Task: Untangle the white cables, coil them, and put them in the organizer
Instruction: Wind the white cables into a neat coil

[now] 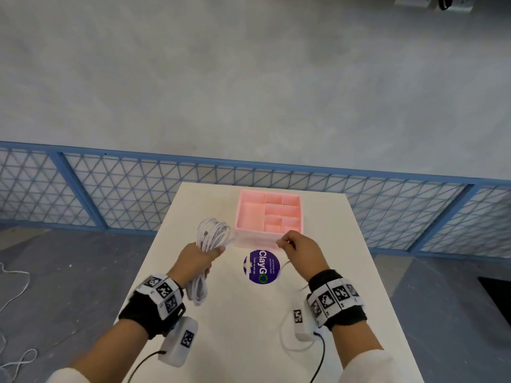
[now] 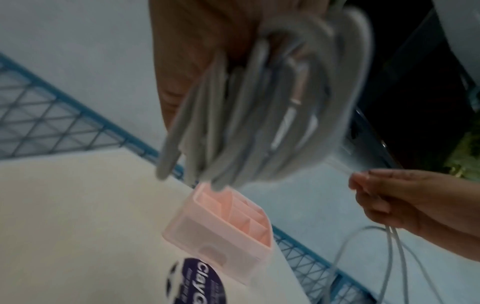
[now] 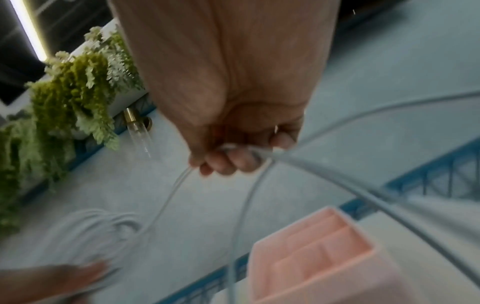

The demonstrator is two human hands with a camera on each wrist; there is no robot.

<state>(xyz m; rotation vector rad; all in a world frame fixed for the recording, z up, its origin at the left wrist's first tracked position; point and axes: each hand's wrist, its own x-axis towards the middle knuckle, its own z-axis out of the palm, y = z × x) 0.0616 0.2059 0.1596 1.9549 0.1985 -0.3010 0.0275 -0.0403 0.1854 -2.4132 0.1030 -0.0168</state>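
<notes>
My left hand [image 1: 199, 260] grips a bundle of coiled white cable [image 1: 211, 236] above the table's left side; loops stick out above the fist and hang below it [image 2: 254, 115]. A strand runs from the coil to my right hand [image 1: 297, 248], which pinches the loose white cable [image 3: 249, 151] between thumb and fingertips in front of the organizer. More slack [image 2: 389, 257] drops from that hand toward the table. The pink organizer [image 1: 250, 217], with several empty compartments, stands at the table's far middle [image 3: 311, 257].
The white table [image 1: 345, 244] carries a round purple sticker [image 1: 261, 268] near its centre. A blue mesh railing [image 1: 110, 189] runs behind the table. Other white cables lie on the floor at the far left [image 1: 16, 283]. Green plants [image 3: 67, 86] hang off to the side.
</notes>
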